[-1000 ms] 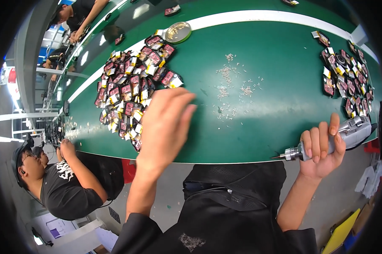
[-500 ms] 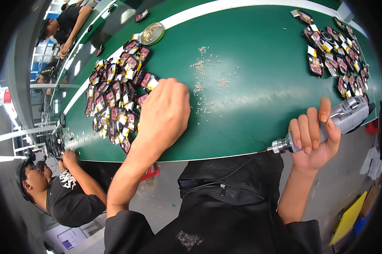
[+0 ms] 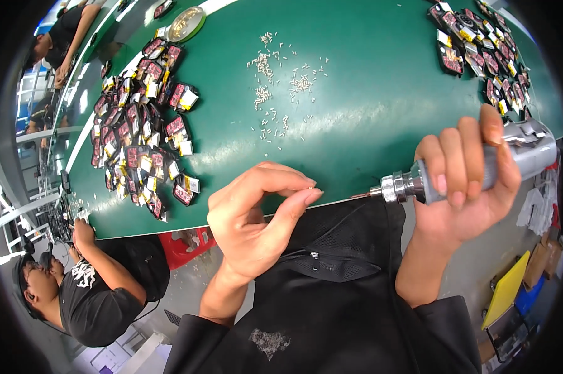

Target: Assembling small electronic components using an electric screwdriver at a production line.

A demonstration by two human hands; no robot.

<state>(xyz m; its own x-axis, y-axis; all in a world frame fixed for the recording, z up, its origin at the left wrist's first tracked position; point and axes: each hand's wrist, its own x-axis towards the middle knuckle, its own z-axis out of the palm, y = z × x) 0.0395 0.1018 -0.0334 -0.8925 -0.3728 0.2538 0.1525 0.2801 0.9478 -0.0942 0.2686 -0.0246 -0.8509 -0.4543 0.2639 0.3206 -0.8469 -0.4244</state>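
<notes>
While I watch remotely, pale slivers (image 3: 261, 95) litter the smooth green tabletop (image 3: 350, 124). My right hand (image 3: 461, 181) wraps a grey, metal-nosed cylindrical screwdriver (image 3: 530, 151); my left hand (image 3: 250, 227), thumb and forefinger almost meeting, pinches a tiny pale speck (image 3: 310, 187) near its tip, now swung away from those boxy black-and-red devices (image 3: 133, 118).

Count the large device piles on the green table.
2: the left pile, beyond the left hand, and the right pile, beyond the right hand, which may hide its near edge.
</notes>
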